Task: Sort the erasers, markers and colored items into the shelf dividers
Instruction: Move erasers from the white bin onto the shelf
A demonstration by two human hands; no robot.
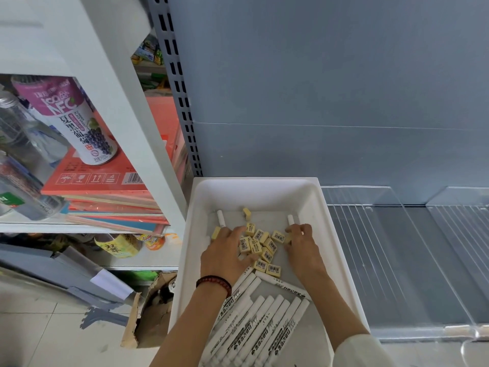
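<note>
Hands: our left hand (227, 252) lay flat on small yellow barcoded erasers (260, 243); right hand (301, 242) pinched one.
Method: we judged heaping them first best.

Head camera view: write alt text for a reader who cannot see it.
A person's left hand rests on a pile of small yellow erasers in a white tray, while the right hand seems to pinch one eraser at the pile's edge. White markers lie in the near half of the tray, which sits beside clear shelf dividers.
</note>
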